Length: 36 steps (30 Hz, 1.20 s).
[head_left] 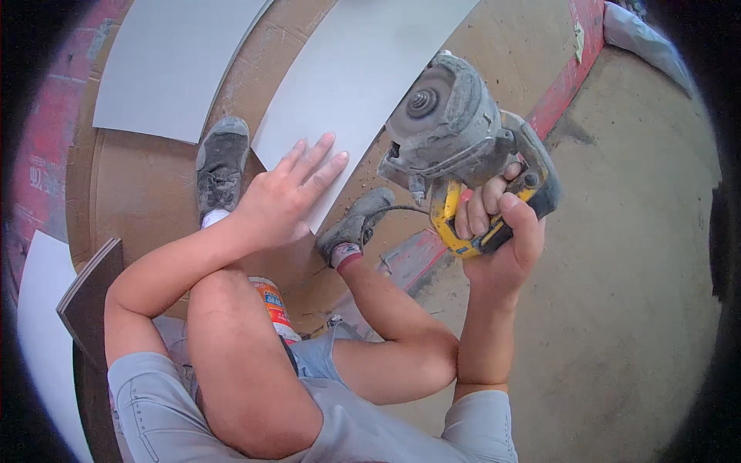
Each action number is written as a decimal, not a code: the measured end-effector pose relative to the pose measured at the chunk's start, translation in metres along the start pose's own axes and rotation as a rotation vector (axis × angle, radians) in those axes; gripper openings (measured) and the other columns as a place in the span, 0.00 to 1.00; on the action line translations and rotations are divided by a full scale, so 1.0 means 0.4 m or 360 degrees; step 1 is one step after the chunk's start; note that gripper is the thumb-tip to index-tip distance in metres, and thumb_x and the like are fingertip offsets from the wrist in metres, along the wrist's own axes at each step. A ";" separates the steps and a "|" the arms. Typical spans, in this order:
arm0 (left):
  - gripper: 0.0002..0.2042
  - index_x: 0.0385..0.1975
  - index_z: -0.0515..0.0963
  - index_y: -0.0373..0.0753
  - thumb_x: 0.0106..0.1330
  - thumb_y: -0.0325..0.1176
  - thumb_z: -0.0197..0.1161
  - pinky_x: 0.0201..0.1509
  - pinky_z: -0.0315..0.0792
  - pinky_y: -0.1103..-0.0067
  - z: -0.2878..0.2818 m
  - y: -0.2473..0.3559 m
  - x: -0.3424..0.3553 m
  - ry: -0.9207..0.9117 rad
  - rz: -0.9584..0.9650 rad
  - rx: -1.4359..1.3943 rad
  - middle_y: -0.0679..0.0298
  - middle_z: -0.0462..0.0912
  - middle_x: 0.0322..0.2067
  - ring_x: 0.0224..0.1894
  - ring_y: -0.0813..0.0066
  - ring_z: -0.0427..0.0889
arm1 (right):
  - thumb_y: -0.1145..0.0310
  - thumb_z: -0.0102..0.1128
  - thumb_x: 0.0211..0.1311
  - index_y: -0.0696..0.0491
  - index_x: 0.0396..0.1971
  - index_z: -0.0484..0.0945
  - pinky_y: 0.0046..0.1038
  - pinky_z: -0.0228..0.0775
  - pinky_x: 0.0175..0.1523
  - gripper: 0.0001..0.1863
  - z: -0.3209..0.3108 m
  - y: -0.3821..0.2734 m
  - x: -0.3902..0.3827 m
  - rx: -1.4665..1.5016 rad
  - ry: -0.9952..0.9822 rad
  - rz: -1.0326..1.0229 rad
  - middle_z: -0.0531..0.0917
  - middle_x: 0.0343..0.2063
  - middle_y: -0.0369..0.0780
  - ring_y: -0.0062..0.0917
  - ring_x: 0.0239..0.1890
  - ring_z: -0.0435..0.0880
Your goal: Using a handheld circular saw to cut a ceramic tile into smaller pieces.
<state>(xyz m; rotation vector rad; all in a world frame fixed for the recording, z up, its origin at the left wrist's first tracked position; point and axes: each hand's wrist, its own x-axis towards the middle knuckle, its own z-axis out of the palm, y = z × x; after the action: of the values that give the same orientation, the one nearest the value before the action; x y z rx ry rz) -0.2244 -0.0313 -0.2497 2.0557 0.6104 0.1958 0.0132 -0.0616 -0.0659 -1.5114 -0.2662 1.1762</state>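
Plainly, my left hand lies flat near the center of the frame, its fingers spread and released, pressing down on the lower end of a long white board that runs up to the top edge. My right hand, right of center, has its fingers clenched around the yellow and black handle of a dusty gray power saw. The saw sits just beside the board's right edge, its round blade facing up toward me; I cannot tell whether it touches the board. A thin dark cord runs left from the handle. Another white board lies in the upper left on brown cardboard. My gray shoes stand on either side of the long board's lower end. Below my left wrist, a white and orange bucket shows between my legs. Dark brown panels lean at the lower left, and bare floor fills the right.
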 end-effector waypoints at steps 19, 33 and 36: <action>0.54 0.75 0.58 0.47 0.39 0.25 0.75 0.58 0.81 0.63 0.001 -0.015 -0.010 0.0056 0.0007 -0.0029 0.50 0.57 0.75 0.66 0.38 0.71 | 0.74 0.52 0.62 0.56 0.53 0.66 0.31 0.69 0.26 0.18 0.014 0.010 -0.008 -0.0011 -0.0021 0.0043 0.72 0.26 0.39 0.24 0.22 0.71; 0.56 0.74 0.58 0.43 0.35 0.24 0.75 0.64 0.78 0.63 -0.021 -0.085 -0.038 -0.0036 -0.0046 -0.0038 0.50 0.55 0.76 0.69 0.42 0.68 | 0.72 0.52 0.63 0.55 0.54 0.67 0.30 0.70 0.27 0.19 0.053 0.081 -0.015 -0.0011 0.0045 0.0081 0.71 0.27 0.37 0.22 0.22 0.71; 0.56 0.75 0.58 0.43 0.36 0.24 0.75 0.64 0.78 0.63 -0.018 -0.094 -0.034 -0.0048 -0.0054 -0.0033 0.51 0.55 0.76 0.70 0.42 0.68 | 0.72 0.52 0.64 0.55 0.55 0.67 0.30 0.70 0.27 0.19 0.052 0.091 -0.013 -0.0009 0.0028 0.0060 0.71 0.27 0.37 0.23 0.23 0.72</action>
<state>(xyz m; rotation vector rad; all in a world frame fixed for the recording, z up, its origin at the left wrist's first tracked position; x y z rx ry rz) -0.2516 -0.0165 -0.2759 2.0234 0.6219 0.1508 -0.0207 -0.0645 -0.0909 -1.5370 -0.2304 1.1920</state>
